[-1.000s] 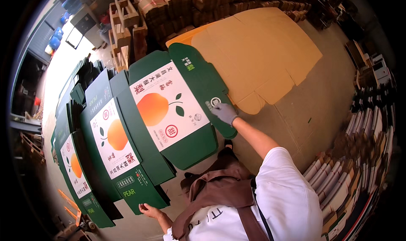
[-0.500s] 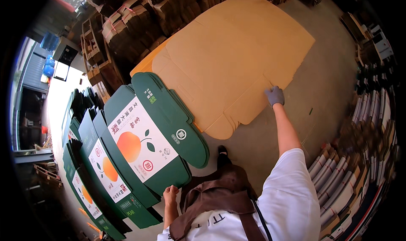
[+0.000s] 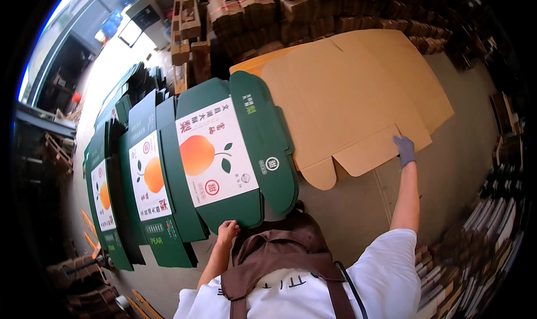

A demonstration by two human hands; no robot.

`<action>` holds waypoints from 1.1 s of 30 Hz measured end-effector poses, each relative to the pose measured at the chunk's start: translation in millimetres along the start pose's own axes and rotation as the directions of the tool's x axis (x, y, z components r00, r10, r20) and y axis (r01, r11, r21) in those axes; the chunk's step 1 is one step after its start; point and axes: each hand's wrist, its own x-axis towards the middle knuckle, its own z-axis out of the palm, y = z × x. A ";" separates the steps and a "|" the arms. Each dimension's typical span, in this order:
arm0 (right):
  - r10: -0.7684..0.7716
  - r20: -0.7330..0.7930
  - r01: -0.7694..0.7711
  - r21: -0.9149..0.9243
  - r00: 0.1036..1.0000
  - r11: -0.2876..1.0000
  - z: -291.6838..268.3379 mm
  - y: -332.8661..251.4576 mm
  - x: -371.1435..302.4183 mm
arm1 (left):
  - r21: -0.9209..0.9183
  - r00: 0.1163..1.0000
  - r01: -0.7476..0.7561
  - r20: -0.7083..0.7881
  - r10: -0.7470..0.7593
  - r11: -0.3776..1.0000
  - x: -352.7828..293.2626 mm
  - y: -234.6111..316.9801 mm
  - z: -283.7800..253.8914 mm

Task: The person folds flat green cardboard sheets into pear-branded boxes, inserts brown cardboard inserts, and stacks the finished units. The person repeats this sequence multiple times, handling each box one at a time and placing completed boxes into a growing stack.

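Observation:
A large plain brown cardboard sheet point(image 3: 358, 84) lies at the centre right on an orange-edged layer. My right hand point(image 3: 406, 151), in a grey glove, grips the near right edge of that sheet beside a creased rectangular flap point(image 3: 366, 151). To its left lie green printed cardboard box blanks point(image 3: 218, 204) with a white panel and an orange fruit picture; the nearest one touches the brown sheet's left side. My left hand point(image 3: 228, 230) is bare, with curled fingers, at the lower edge of this green blank. Whatever it holds, if anything, is hidden.
More green blanks point(image 3: 150, 176) stand in stacks at the left. Bundled brown cardboard point(image 3: 243, 8) and a wooden pallet point(image 3: 186, 20) are at the back. Stacked folded cardboard point(image 3: 475, 235) flanks me on the right. A water dispenser point(image 3: 144, 16) stands far left.
My view has turned, shifting the scene. The brown sheet's near flap now stands out along its crease, with my right hand at its right end. My left hand stays by the green blank.

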 end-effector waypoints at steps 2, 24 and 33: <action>-0.186 -0.042 0.188 0.054 0.982 0.981 -14.8 -53.4 -16.0 | 0.037 1.000 0.008 0.025 -0.009 0.999 0.0 5.8 1.6; -0.794 0.581 0.885 -0.449 0.180 -0.128 375.0 -280.7 -503.2 | -0.868 0.787 -0.107 0.223 0.575 0.484 -64.6 114.9 -215.6; -0.006 0.995 0.882 -0.089 0.103 0.463 427.0 -268.7 -479.2 | -0.712 0.982 -0.139 -0.009 0.189 0.689 -22.2 52.0 -199.8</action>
